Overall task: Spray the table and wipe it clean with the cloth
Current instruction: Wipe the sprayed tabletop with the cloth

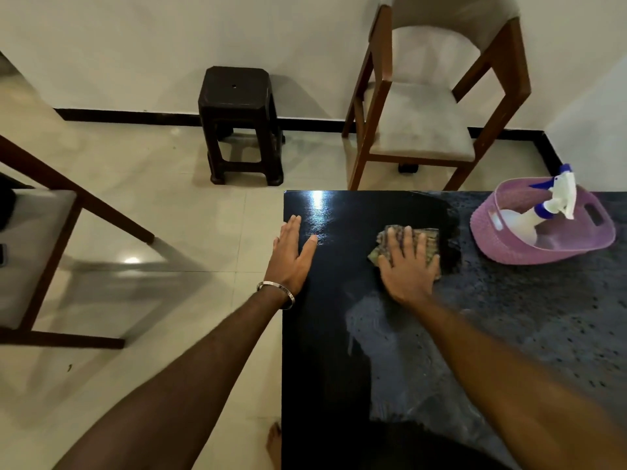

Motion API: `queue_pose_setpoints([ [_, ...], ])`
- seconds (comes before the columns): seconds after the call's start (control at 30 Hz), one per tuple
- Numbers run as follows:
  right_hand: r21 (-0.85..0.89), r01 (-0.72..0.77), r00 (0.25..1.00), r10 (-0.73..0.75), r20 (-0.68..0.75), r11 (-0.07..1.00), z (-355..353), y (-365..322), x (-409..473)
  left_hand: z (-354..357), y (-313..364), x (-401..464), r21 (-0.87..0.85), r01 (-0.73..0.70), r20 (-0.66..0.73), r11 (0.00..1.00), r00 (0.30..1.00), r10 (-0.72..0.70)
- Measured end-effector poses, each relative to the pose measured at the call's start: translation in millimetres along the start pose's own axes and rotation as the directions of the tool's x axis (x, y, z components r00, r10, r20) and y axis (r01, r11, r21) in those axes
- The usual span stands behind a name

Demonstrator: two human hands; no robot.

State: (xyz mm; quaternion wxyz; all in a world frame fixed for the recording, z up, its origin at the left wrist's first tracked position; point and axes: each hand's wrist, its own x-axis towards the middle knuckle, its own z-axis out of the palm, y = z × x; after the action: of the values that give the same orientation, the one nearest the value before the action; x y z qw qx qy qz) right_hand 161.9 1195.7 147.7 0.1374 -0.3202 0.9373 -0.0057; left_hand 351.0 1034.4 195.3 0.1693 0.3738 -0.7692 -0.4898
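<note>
i see my right hand [409,266] pressed flat on the cloth [407,247], fingers [403,239] straight and spread over it, not curled round it. the cloth is a folded, brownish pad on the black tabletop [325,351], near the far left corner. the wet, speckled patch of spray lies to the right of the cloth and nearer me, so i judge the coming stroke should sweep rightward and back toward my body. my left hand [291,256] rests open on the tabletop's left edge, fingers straight, holding nothing; it is farther from the wet area than the right.

just right of the cloth, on the wet part, sits a pink basket [509,245] holding the spray bottle [546,212]. it stands in the way of a long rightward wipe. beyond the tabletop are a dark stool [239,123] and a wooden chair [427,123] by the wall.
</note>
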Motion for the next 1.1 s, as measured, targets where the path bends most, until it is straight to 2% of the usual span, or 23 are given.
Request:
queue_pose_setpoints([
  [0.1, -0.038, 0.268, 0.963, -0.268, 0.005, 0.963, 20.1, -45.9, -57.3, 4.6, -0.9, -6.8, -0.004, 0.017, 0.017, 1.0, 1.0, -0.017],
  [0.2, -0.026, 0.463, 0.886, -0.463, 0.028, 0.886, 43.4, -67.9, -124.8, 12.6, 3.7, -16.3, -0.009, 0.012, 0.041, 1.0, 0.999, -0.012],
  [0.3, -0.021, 0.63, 0.776, -0.628, 0.06, 0.776, 61.1, -48.5, -178.1, 18.6, 9.2, -24.6, -0.004, -0.007, 0.063, 1.0, 0.998, 0.007],
  [0.37, -0.038, 0.701, 0.713, -0.697, 0.08, 0.713, 56.2, -23.9, -181.5, 20.4, 11.0, -30.9, 0.0, -0.024, 0.082, 1.0, 0.996, 0.024],
  [0.4, -0.062, 0.694, 0.72, -0.689, 0.083, 0.718, 49.4, -12.7, -170.1, 21.3, 11.0, -33.3, -0.003, -0.031, 0.086, 1.0, 0.996, 0.031],
  [0.43, -0.079, 0.648, 0.762, -0.643, 0.076, 0.758, 42.3, -3.8, -153.3, 21.5, 10.2, -35.9, -0.004, -0.036, 0.086, 0.999, 0.996, 0.036],
  [0.5, -0.084, 0.458, 0.889, -0.454, 0.061, 0.885, 25.2, 6.3, -107.4, 20.8, 8.0, -40.1, 0.0, -0.036, 0.089, 0.999, 0.995, 0.036],
  [0.57, -0.061, 0.253, 0.964, -0.246, 0.104, 0.965, 6.8, 10.5, -63.4, 20.4, 4.4, -46.0, 0.004, -0.031, 0.092, 1.0, 0.995, 0.03],
  [0.63, -0.027, 0.158, 0.971, -0.151, 0.184, 0.987, -2.4, 6.7, -38.9, 19.8, -0.2, -53.4, 0.011, -0.021, 0.097, 1.0, 0.995, 0.02],
  [0.7, -0.011, 0.132, 0.971, -0.127, 0.2, 0.991, -0.8, 0.9, -47.2, 20.2, -5.2, -59.6, 0.016, -0.005, 0.101, 1.0, 0.995, 0.004],
  [0.8, -0.031, 0.216, 0.968, -0.209, 0.141, 0.976, 19.3, -9.4, -108.7, 21.2, -9.8, -69.2, 0.039, 0.003, 0.096, 0.999, 0.995, -0.007],
  [0.97, -0.019, 0.459, 0.884, -0.454, 0.117, 0.888, 58.6, -4.4, -268.2, 23.3, -8.8, -86.3, 0.074, 0.015, 0.103, 0.997, 0.994, -0.022],
  [1.03, -0.028, 0.53, 0.842, -0.521, 0.139, 0.848, 72.2, 10.9, -323.1, 21.1, -9.8, -94.5, 0.142, -0.016, 0.102, 0.99, 0.995, 0.001],
  [1.1, -0.026, 0.558, 0.817, -0.544, 0.189, 0.829, 73.9, 25.9, -342.4, 16.9, -13.8, -105.2, 0.271, -0.096, 0.129, 0.958, 0.99, 0.063],
])
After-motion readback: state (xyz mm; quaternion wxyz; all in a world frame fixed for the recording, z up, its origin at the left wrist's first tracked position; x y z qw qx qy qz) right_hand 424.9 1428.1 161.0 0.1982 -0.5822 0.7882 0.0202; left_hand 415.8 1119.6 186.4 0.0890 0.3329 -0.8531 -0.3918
